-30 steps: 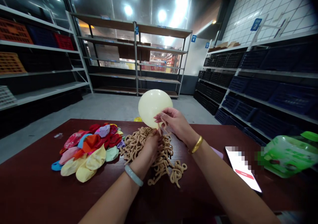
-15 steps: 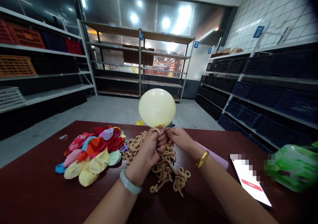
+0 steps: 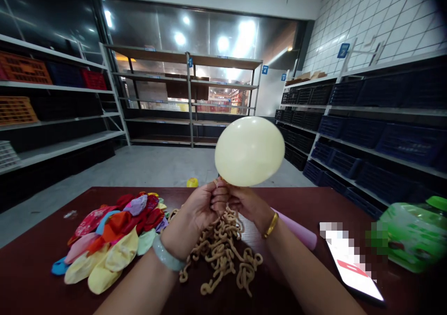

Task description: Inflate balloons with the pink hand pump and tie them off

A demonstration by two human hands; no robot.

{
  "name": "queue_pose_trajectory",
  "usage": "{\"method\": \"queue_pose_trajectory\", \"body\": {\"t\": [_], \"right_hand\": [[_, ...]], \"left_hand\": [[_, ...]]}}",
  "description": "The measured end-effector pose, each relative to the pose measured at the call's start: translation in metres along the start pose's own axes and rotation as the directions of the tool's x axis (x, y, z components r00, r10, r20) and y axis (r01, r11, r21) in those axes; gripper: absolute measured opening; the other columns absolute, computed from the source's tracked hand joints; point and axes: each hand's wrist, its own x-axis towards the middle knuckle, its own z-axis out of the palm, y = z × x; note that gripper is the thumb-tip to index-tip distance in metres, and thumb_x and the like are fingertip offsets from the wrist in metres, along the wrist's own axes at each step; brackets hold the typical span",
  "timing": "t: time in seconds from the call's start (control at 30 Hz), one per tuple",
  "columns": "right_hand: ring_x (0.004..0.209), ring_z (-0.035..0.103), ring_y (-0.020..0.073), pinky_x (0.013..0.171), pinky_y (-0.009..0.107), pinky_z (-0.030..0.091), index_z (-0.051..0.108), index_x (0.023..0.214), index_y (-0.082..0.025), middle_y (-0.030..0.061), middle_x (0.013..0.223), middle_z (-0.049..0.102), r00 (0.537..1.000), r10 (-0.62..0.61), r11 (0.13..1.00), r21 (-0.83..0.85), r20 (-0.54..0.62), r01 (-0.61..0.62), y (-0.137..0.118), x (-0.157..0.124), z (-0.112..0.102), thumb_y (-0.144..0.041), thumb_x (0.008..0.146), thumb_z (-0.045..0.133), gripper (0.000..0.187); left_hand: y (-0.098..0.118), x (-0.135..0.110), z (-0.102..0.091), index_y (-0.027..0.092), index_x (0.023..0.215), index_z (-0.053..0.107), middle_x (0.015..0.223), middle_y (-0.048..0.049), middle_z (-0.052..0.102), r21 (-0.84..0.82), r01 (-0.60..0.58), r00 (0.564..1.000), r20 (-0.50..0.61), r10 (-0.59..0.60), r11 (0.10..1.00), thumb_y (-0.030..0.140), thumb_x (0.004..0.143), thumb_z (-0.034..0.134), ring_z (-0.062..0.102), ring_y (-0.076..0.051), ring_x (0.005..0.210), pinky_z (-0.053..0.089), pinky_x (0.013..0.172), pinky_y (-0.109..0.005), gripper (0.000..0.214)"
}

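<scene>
Facing a rear rack [image 3: 191, 114], with a left rack [image 3: 63, 87] and a right rack [image 3: 366, 109] on either side. Seeing coloured crates [image 3: 33, 68] on the left one, dark crates [image 3: 408, 142] lining the right one. Working at a dark red table [image 3: 42, 240]. Having limp balloons [image 3: 115, 233] heaped on its left part: red, orange, yellow, pink, blue. Having tan cord [image 3: 220, 254] piled mid-table, just right of that heap, reaching up close under the left hand [image 3: 202, 208]; being unable to tell if touching. Holding an inflated pale yellow balloon [image 3: 249, 152] up above the cord, tipped right, neck end down. Seeing a green pack [image 3: 408, 236] at far right, a purple tube [image 3: 296, 231] lying partly behind the right forearm [image 3: 300, 263], a phone [image 3: 352, 266] lying between tube and pack, partly pixelated. Curling the left hand's fingers tight, pinching the balloon's neck between thumb and index. Bending the right hand's [image 3: 249, 205] fingers in against the left's, just under the balloon; with tips hidden, being unable to tell how far closed or whether gripping. Wearing a pale bangle [image 3: 165, 254] left, a gold bangle [image 3: 270, 226] right. Spotting a yellow item [image 3: 192, 182] just past the table's far edge, too small to identify.
</scene>
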Motion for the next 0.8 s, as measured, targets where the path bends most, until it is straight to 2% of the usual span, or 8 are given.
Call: {"method": "queue_pose_trajectory", "body": {"t": [0.07,0.17,0.27,0.33,0.4,0.53,0.63,0.8], "right_hand": [[0.044,0.028,0.0043,0.038,0.016,0.023,0.064,0.086,-0.018,-0.0044,0.063,0.048,0.997,0.057,0.996,0.079,-0.051,-0.053,0.002,-0.005,-0.008,-0.037,0.078,0.069,0.022],[0.046,0.031,0.005,0.04,0.018,0.022,0.064,0.081,-0.016,-0.0026,0.066,0.053,0.974,0.089,0.994,0.081,-0.209,-0.073,0.007,-0.013,-0.01,-0.039,0.075,0.07,0.024],[0.057,0.048,0.0113,0.052,0.023,0.037,0.066,0.077,-0.017,0.0004,0.069,0.06,0.9,-0.181,0.939,-0.343,-0.396,0.038,0.008,-0.021,-0.003,-0.038,0.077,0.067,0.021],[0.07,0.055,0.0161,0.066,0.028,0.043,0.067,0.074,-0.019,0.0023,0.074,0.064,0.837,-0.426,0.751,-0.65,-0.343,0.116,0.005,-0.026,0.004,-0.032,0.08,0.065,0.015],[0.077,0.058,0.0176,0.074,0.029,0.044,0.067,0.075,-0.02,0.0029,0.078,0.066,0.816,-0.533,0.607,-0.773,-0.223,0.186,0.0,-0.031,0.01,-0.027,0.083,0.063,0.012],[0.078,0.06,0.0167,0.074,0.028,0.045,0.067,0.079,-0.021,0.0022,0.08,0.067,0.846,-0.522,0.577,-0.775,-0.107,0.258,-0.006,-0.037,0.017,-0.025,0.086,0.062,0.01],[0.084,0.062,0.017,0.079,0.029,0.046,0.069,0.082,-0.02,0.0037,0.085,0.069,0.848,-0.529,0.547,-0.765,-0.001,0.341,-0.01,-0.037,0.018,-0.022,0.089,0.059,0.012],[0.092,0.063,0.0163,0.086,0.031,0.046,0.069,0.09,-0.021,0.0044,0.095,0.07,0.869,-0.475,0.529,-0.746,0.136,0.405,-0.013,-0.036,0.012,-0.015,0.09,0.054,0.017]], "left_hand": [[-0.004,0.01,-0.01,0.017,0.066,0.043,0.052,0.0077,0.027,0.072,-0.033,0.997,-0.063,0.038,0.997,0.009,0.08,0.052,0.025,-0.003,0.036,0.018,0.034,-0.013,0.018],[-0.017,0.028,-0.028,0.016,0.07,0.05,0.051,0.0072,0.033,0.247,-0.245,0.942,-0.167,0.29,0.938,0.015,0.077,0.06,0.027,-0.004,0.037,0.018,0.036,-0.015,0.013],[-0.028,0.046,-0.046,0.017,0.071,0.056,0.052,0.0045,0.043,0.458,-0.433,0.796,-0.21,0.568,0.776,0.031,0.075,0.067,0.036,-0.007,0.042,0.024,0.039,-0.018,0.019],[-0.032,0.055,-0.055,0.016,0.068,0.059,0.056,0.0018,0.05,0.568,-0.497,0.727,-0.141,0.672,0.657,0.038,0.075,0.068,0.043,-0.01,0.049,0.032,0.046,-0.02,0.025],[-0.036,0.06,-0.061,0.016,0.066,0.06,0.061,-0.0006,0.055,0.655,-0.539,0.664,-0.055,0.745,0.529,0.041,0.076,0.066,0.047,-0.012,0.057,0.037,0.054,-0.022,0.028],[-0.046,0.055,-0.062,0.017,0.066,0.058,0.064,0.0007,0.054,0.773,-0.537,0.586,0.053,0.809,0.338,0.034,0.076,0.064,0.046,-0.013,0.062,0.038,0.06,-0.023,0.021],[-0.051,0.049,-0.061,0.018,0.066,0.052,0.064,0.002,0.052,0.793,-0.549,0.578,0.132,0.805,0.264,0.031,0.076,0.059,0.046,-0.014,0.063,0.038,0.06,-0.024,0.018],[-0.05,0.046,-0.068,0.018,0.072,0.053,0.07,-0.0001,0.057,0.837,-0.5,0.582,0.135,0.802,0.221,0.03,0.077,0.053,0.051,-0.015,0.067,0.041,0.065,-0.026,0.013]]}}
